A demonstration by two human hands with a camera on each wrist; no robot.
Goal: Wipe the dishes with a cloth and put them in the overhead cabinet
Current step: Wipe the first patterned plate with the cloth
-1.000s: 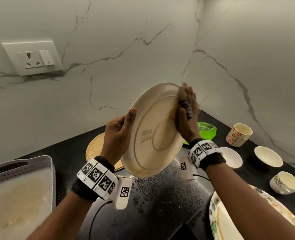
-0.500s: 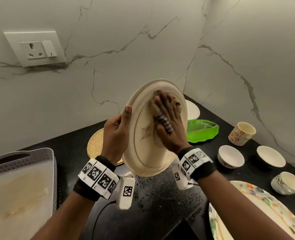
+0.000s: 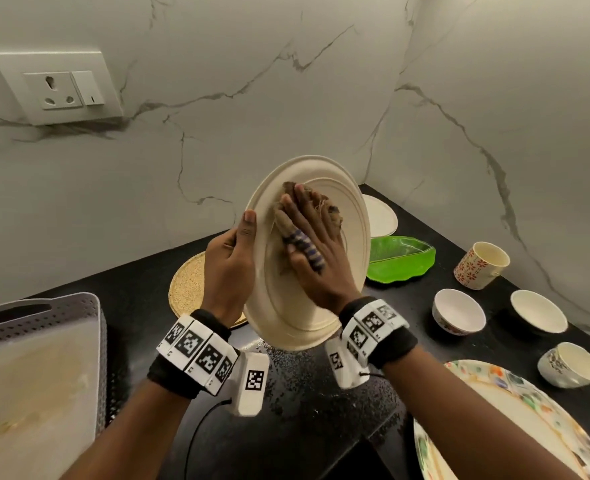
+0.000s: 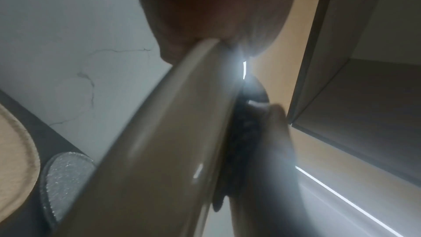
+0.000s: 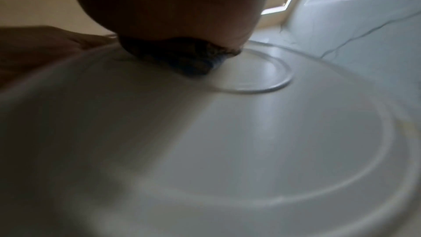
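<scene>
No brand or readable writing shows on the plate (image 3: pixel 335 271); the only markings in sight are the black-and-white square codes on the wrist bands (image 3: pixel 200 351).

The plate is a round, smooth, cream dish with raised rings moulded into its back. It stands nearly on edge in the air above the counter (image 3: pixel 304 410), its back turned toward the person, one rim up and away, the opposite rim down near the wrists.

The left hand (image 3: pixel 229 268) grips the plate's left rim, thumb lying up along the near face and the fingers curled behind it out of sight. In the left wrist view the rim (image 4: pixel 200 57) runs straight into the crook of that hand.

The right hand (image 3: pixel 316 252) lies flat on the plate's back with its fingers nearly straight, pressing a bunched cloth (image 3: pixel 328 209) against the surface. The cloth is brownish and rough-woven, with a dark blue striped strip coming out between the fingers. In the right wrist view it sits squashed under the palm (image 5: pixel 182 60), beside the plate's small centre ring.

Right of the right hand, on the black speckled counter, lie a glossy green leaf-shaped tray (image 3: pixel 401 258), a flower-patterned cup (image 3: pixel 480 265) and two white bowls. Below the left hand lies a round woven mat (image 3: pixel 188 285); further left stands a grey perforated basket (image 3: pixel 89 306).
</scene>
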